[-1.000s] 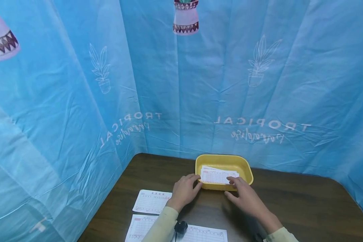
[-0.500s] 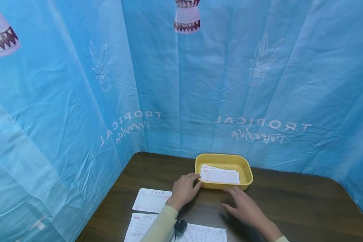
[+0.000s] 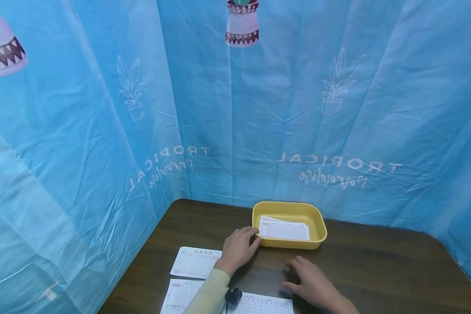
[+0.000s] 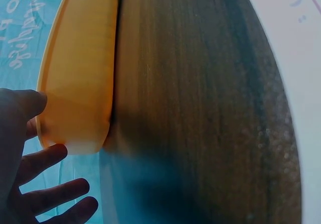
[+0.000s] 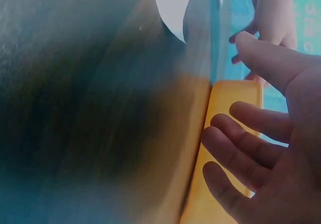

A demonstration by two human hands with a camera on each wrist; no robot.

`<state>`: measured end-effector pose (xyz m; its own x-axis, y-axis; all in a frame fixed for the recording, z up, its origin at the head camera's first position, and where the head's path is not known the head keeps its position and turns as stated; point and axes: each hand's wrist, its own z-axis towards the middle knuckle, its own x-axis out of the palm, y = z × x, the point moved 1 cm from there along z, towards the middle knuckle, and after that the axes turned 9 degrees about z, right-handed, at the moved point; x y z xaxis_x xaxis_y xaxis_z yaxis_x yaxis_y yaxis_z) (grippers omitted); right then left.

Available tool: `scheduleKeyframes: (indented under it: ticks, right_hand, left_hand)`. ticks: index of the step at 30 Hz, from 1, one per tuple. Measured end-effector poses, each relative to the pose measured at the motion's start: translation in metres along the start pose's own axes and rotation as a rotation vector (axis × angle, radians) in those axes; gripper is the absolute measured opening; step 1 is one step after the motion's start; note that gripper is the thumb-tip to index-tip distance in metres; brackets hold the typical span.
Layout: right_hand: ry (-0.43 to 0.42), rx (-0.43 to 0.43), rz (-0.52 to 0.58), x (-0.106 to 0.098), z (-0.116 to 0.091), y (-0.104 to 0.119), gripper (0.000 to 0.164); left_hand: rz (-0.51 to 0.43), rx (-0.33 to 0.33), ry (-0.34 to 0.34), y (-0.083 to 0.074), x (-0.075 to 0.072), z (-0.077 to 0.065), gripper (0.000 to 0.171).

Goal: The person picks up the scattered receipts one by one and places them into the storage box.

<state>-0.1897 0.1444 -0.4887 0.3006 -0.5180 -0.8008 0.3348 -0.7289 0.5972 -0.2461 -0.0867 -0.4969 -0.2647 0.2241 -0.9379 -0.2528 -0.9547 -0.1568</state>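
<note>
A yellow plastic basin (image 3: 296, 244) stands at the back of the table, with a small stack of printed paper forms (image 3: 284, 230) lying in it. My left hand (image 3: 237, 249) pinches the basin's rim at its near left corner between thumb and index finger; its other fingers spread outside the wall in the left wrist view. My right hand (image 3: 312, 281) is over the table in front of the basin, holding nothing, with fingers loosely bent and apart in the right wrist view.
To the left lie a printed form (image 3: 194, 262), another form (image 3: 180, 296) nearer me, and a third (image 3: 264, 304) partly beyond the left sleeve (image 3: 209, 292). A blue printed curtain (image 3: 259, 109) encloses the dark wooden table (image 3: 377, 261).
My right hand has drawn back from above the forms in the basin toward me, down over the table. My left hand has stayed at the basin's corner.
</note>
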Motion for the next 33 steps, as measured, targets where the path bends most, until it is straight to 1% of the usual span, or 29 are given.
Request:
scheduleKeyframes:
  ticks: [3,7,11,17,26,29,33]
  right_hand:
    - [0.02,0.01,0.005,0.001,0.0,0.002,0.061]
    - [0.044,0.039,0.01,0.004,-0.001,0.004,0.062]
    - [0.054,0.055,-0.009,0.009,-0.001,0.004,0.065]
    - [0.05,0.068,-0.043,0.016,0.001,0.005,0.075]
    - [0.034,0.039,-0.069,0.02,-0.002,0.008,0.085]
    - [0.03,0.049,-0.075,0.022,-0.002,0.008,0.089]
    - [0.027,0.065,-0.09,0.024,0.0,0.008,0.088]
  left_hand:
    - [0.003,0.003,-0.012,0.002,0.001,0.0,0.038]
    - [-0.002,-0.002,-0.009,0.001,0.002,-0.002,0.039]
    - [-0.003,-0.003,-0.008,0.002,0.001,-0.002,0.04]
    - [-0.001,0.002,-0.012,0.002,0.002,0.0,0.039]
    - [0.008,-0.001,0.01,0.002,0.003,0.001,0.04]
    - [0.009,-0.005,0.018,0.002,0.004,0.001,0.041]
    - [0.01,-0.01,0.022,0.002,0.004,0.002,0.042]
